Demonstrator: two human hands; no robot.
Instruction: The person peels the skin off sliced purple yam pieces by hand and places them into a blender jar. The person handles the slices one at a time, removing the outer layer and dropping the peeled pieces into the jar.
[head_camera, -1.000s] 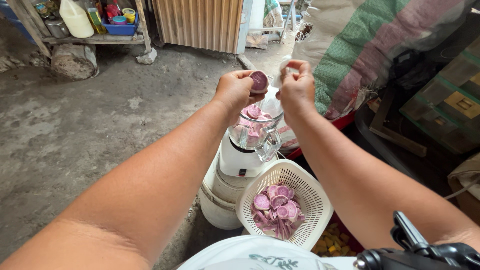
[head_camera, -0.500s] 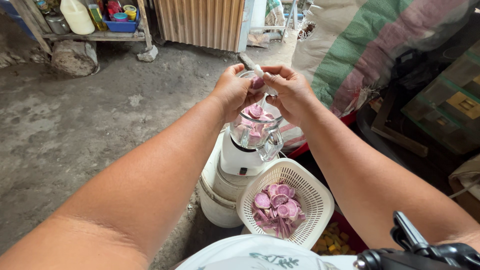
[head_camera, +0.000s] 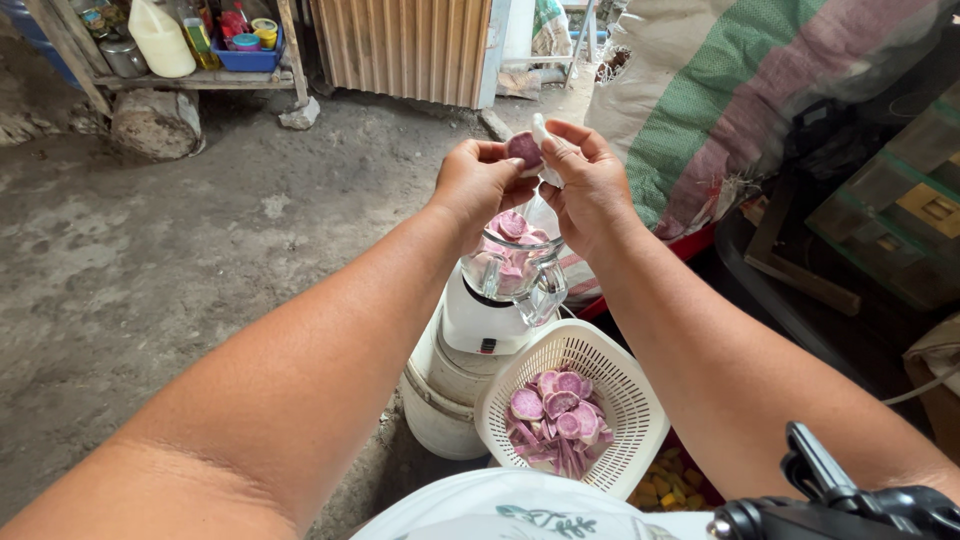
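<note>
Above centre of the frame, both hands pinch one purple yam slice (head_camera: 523, 149) over the blender jar (head_camera: 510, 262): left hand (head_camera: 478, 185), right hand (head_camera: 590, 180); white colander (head_camera: 630, 395) waits below.

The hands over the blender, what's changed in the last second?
Both hands dropped together to the blender jar's mouth, then lifted again. The left hand keeps its grip on the purple yam piece; the right hand, first apart, now meets it, holding a white sliver against the piece. The jar, its white base and the white colander of slices stayed put.
</note>
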